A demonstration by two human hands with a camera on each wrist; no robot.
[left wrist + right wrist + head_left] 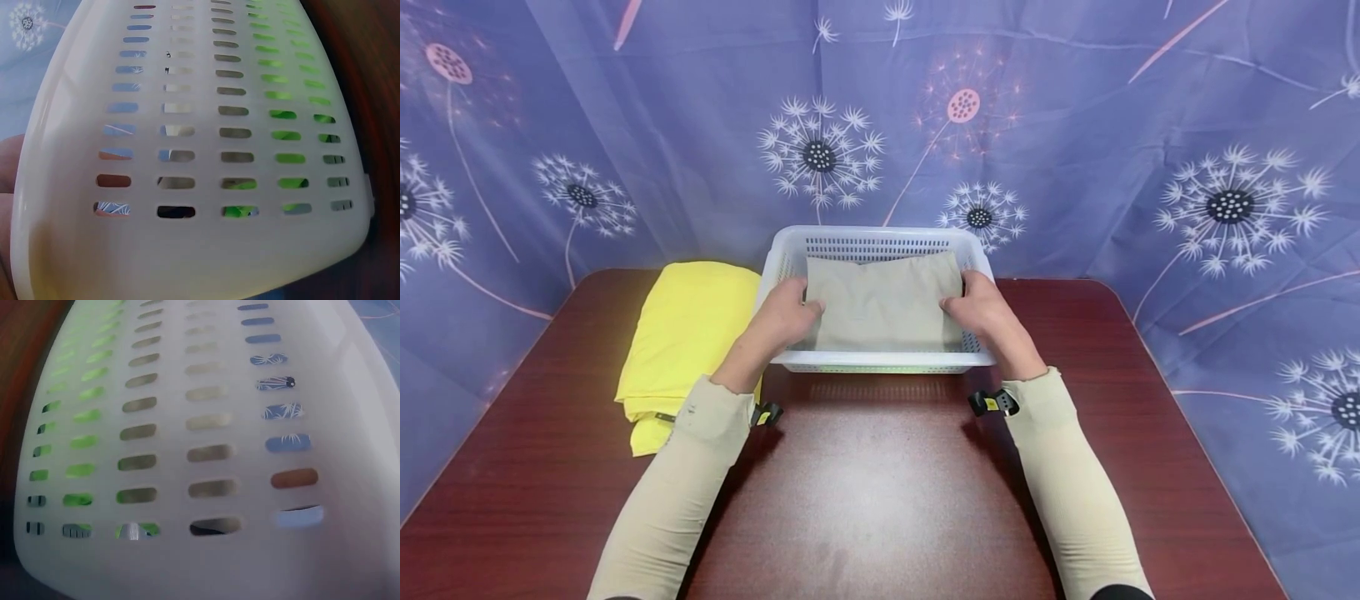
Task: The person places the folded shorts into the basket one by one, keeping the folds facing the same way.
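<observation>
A folded beige cloth [883, 304] lies within a white slotted plastic basket [880, 359]. My left hand [784, 312] reaches over the basket's left rim and grips the cloth's left edge, thumb on top. At the opposite edge my right hand [988, 315] holds the cloth the same way; the other fingers of both hands are mostly hidden. Through the slots in the left wrist view, something bright green [290, 159] shows below the beige layer. The right wrist view has the green item [81, 470] low in the basket too.
A folded yellow garment [696, 333] lies on the dark red wooden table [865, 500], left of the basket. Behind the table hangs a blue curtain [700, 108] with dandelion prints, close to the basket's back.
</observation>
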